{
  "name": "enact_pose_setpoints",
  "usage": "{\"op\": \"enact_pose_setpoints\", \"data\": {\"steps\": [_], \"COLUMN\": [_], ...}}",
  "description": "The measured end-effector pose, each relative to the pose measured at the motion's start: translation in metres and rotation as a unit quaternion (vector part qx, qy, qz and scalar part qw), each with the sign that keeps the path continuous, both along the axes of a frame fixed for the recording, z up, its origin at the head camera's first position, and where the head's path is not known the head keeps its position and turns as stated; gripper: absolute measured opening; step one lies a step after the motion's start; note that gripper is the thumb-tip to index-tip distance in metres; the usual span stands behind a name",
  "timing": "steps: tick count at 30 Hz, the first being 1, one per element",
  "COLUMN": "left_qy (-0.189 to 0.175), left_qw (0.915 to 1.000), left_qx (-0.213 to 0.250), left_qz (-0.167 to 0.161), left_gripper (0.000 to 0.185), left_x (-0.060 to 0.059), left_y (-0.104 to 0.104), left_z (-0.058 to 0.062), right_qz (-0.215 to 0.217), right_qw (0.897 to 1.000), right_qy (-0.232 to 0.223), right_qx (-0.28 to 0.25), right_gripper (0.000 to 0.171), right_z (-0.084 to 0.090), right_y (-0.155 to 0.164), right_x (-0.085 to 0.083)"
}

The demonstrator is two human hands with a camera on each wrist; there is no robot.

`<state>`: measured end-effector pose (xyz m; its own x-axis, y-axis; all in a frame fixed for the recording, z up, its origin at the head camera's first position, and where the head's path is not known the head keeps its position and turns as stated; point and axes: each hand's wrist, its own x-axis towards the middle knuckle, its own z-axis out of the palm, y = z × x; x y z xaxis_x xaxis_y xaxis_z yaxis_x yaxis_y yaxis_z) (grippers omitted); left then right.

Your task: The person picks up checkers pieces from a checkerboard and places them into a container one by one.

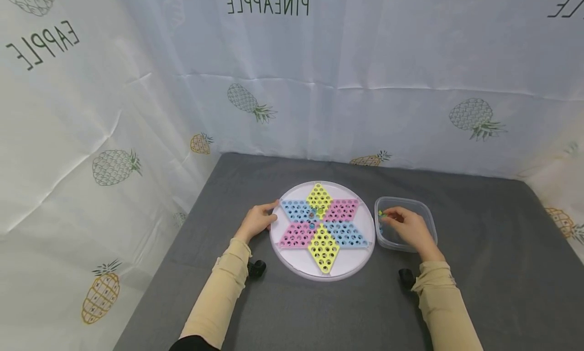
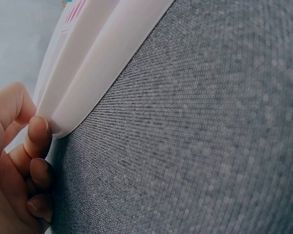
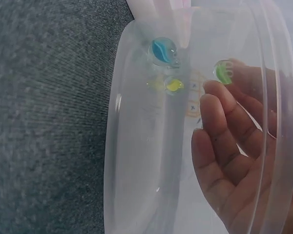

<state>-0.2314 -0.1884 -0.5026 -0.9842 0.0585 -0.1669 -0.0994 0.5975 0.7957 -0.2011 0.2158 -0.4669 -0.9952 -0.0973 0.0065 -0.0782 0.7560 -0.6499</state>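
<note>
A round white Chinese checkers board [image 1: 292,262] with a star of yellow, pink and blue sections lies on the cloth. My left hand [image 1: 256,221] grips its left rim; in the left wrist view the fingers [image 2: 39,130] curl against the rim's edge. Several marbles [image 1: 312,225] sit in holes near the star's centre. To the right, my right hand [image 1: 408,229] reaches into a clear plastic container [image 1: 429,221]. Seen through its wall in the right wrist view, thumb and fingertips pinch a green marble [image 3: 223,71]. A blue marble [image 3: 162,51] and a yellow marble [image 3: 174,85] lie inside.
Dark grey cloth [image 1: 347,310] covers the table. A white curtain [image 1: 319,46] printed with pineapples hangs behind and along the left side. Black wrist devices [image 1: 257,269] show beneath both forearms. The container stands close beside the board's right edge.
</note>
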Motion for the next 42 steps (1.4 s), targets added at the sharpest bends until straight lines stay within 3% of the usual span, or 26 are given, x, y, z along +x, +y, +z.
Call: {"op": "enact_pose_setpoints", "data": {"steps": [24, 42], "left_qy": [-0.007, -0.001], "left_qw": [1.0, 1.0], "left_qx": [-0.004, -0.002], "left_qz": [0.004, 0.005], "left_gripper": [0.052, 0.051], "left_x": [0.0016, 0.0006], "left_y": [0.0007, 0.0013], "left_z": [0.0025, 0.0016], "right_qz": [-0.012, -0.018], "right_qw": [1.0, 0.999], "right_qy": [-0.004, 0.025], "right_qx": [0.005, -0.034], "right_gripper": [0.04, 0.043], "right_z": [-0.0014, 0.0016], "right_y": [0.0005, -0.0078], "right_x": [-0.0028, 0.0024]}}
